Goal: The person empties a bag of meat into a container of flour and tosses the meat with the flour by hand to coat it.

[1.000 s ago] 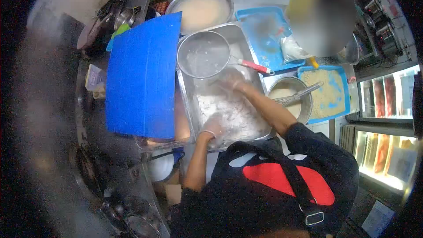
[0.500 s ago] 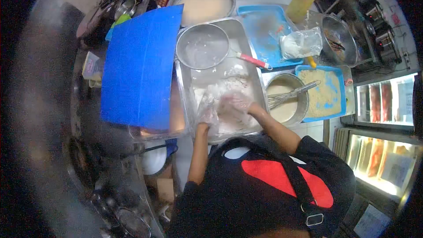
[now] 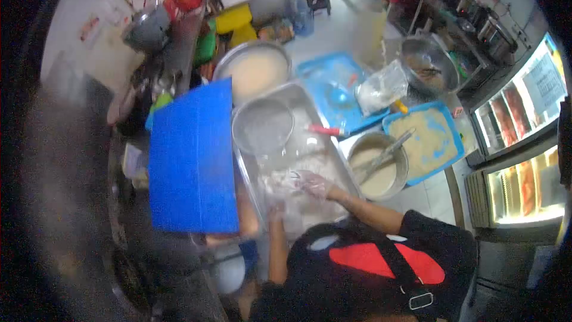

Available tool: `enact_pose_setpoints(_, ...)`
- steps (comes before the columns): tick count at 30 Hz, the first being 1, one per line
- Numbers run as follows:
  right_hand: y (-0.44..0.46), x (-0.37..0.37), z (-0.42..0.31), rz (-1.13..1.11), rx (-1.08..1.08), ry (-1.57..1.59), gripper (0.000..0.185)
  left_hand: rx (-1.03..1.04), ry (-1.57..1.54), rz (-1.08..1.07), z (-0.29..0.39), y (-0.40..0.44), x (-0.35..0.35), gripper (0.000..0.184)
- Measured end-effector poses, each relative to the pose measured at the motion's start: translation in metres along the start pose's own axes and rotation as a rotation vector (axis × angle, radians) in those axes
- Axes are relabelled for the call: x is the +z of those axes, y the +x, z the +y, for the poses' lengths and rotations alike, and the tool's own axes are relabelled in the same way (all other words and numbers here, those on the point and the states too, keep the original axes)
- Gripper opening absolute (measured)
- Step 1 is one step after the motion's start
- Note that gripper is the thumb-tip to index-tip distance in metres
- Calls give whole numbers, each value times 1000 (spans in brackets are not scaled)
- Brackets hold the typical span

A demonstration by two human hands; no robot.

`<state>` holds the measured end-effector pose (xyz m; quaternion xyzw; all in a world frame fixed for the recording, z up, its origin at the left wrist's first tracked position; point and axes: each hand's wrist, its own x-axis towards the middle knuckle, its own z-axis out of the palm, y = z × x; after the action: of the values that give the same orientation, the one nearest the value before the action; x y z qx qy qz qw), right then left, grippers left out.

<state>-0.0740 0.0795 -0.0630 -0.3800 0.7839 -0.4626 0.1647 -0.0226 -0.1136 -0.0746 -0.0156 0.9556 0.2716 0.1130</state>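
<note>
My right hand (image 3: 314, 185), in a clear plastic glove, is over white flour-like powder (image 3: 313, 164) in a deep metal tray (image 3: 351, 176). Its fingers are smeared by motion, and I cannot make out whether they hold anything. Lower in the same tray is my left hand (image 3: 282, 211), also gloved and badly blurred, close to the tray's near left side. A round sieve (image 3: 263, 126) with a red handle (image 3: 325, 129) rests across the tray's far part, beyond both hands.
Left of the tray stands a blue corrugated sheet (image 3: 193, 158). On the right are a pot of pale batter (image 3: 375, 182) with a whisk (image 3: 384, 155), a blue tray of crumbs (image 3: 426, 143) and a plastic bag (image 3: 383, 88). A round pan of pale liquid (image 3: 256, 74) sits behind.
The head view has tilted up, so the tray appears lower and more of the room shows. My hands, previously side by side in the powder, now have the right one farther in than the left.
</note>
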Motion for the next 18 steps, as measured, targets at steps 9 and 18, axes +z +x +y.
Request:
enact_pose_setpoints(9,42,16,16,381,18,-75,45,201,-207,-139,68,-24,-8,34)
enact_pose_setpoints(18,44,-51,-41,-332,738,-319,55,-8,301,-393,43,5,-15,29)
